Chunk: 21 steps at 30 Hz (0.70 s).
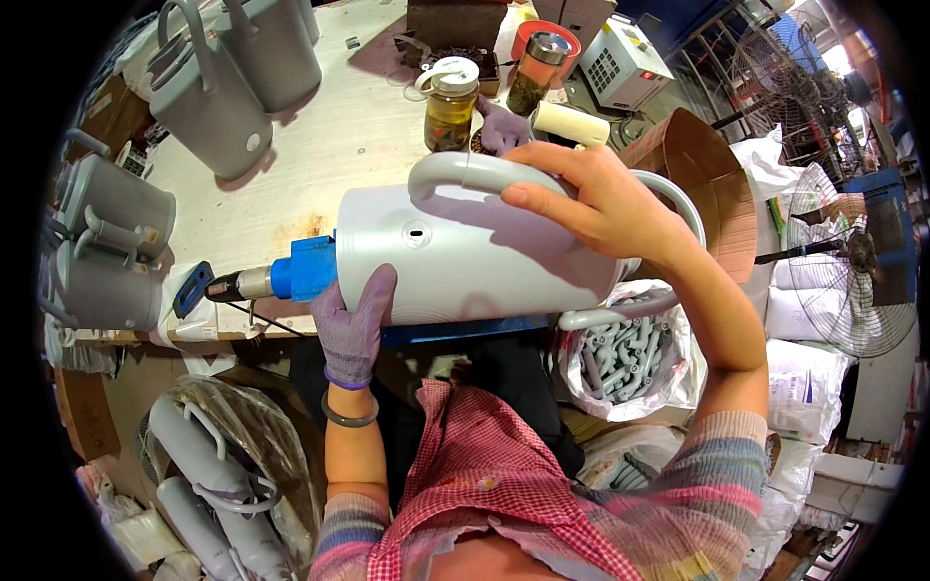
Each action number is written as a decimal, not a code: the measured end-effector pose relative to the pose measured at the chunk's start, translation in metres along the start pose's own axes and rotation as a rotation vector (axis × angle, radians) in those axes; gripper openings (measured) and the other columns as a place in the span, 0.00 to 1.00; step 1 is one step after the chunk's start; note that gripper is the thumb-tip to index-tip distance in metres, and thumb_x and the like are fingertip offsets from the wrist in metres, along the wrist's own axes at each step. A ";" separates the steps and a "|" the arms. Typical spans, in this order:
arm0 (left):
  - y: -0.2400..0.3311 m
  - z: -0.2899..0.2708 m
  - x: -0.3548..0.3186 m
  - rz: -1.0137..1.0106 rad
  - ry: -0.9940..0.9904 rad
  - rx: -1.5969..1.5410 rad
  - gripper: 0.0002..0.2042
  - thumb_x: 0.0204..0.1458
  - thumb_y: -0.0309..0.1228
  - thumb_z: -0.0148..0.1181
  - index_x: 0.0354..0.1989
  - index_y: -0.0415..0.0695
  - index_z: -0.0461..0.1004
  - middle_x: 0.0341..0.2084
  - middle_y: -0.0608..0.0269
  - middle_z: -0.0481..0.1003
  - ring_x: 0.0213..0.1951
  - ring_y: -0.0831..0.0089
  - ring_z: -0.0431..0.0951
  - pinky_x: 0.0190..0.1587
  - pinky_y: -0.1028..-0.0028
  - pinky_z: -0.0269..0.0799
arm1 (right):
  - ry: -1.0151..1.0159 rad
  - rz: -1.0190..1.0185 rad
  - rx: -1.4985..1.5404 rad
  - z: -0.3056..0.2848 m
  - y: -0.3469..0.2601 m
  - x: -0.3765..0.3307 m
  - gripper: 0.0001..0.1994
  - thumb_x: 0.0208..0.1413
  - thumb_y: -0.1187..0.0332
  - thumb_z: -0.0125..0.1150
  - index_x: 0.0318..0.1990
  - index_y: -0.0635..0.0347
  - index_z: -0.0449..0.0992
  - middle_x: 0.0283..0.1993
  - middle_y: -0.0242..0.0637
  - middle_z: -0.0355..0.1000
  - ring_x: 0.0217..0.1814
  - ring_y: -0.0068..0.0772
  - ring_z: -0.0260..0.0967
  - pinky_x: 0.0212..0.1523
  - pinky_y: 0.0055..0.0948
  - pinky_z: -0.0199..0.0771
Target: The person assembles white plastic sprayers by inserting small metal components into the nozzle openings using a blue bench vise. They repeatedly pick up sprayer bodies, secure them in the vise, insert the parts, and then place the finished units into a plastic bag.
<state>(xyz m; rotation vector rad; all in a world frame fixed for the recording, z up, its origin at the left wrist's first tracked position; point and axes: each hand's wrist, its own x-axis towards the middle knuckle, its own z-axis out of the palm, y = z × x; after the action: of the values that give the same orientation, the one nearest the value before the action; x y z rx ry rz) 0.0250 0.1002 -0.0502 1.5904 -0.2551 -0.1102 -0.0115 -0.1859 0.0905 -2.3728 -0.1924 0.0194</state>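
Note:
A light grey plastic watering can lies on its side across the table edge in front of me. My left hand, in a purple glove, grips its left end, with a finger pressed along the side and the others partly hidden. My bare right hand is closed around the can's long curved handle, the thumb on the near side. Against the can's left end sits a blue block-shaped fixture. Joined to it is a black and metal cylindrical tool. The can's inside is hidden.
Several grey watering cans stand at the table's left; more lie in a plastic bag below. A bag of grey curved parts hangs at the right. Behind are a lidded jar, a tumbler, a purple glove and a cardboard box.

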 end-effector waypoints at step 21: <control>0.021 -0.014 -0.017 0.314 0.286 0.239 0.14 0.62 0.36 0.64 0.45 0.36 0.80 0.35 0.54 0.82 0.39 0.65 0.82 0.45 0.69 0.76 | -0.061 -0.015 -0.424 -0.006 -0.040 0.031 0.25 0.68 0.46 0.56 0.55 0.61 0.74 0.38 0.54 0.78 0.37 0.53 0.76 0.40 0.41 0.75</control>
<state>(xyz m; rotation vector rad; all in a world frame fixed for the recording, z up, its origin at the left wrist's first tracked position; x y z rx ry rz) 0.0097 0.1170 -0.0302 1.7581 -0.2977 0.4014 0.0143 -0.1567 0.1233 -2.7953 -0.2652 0.0477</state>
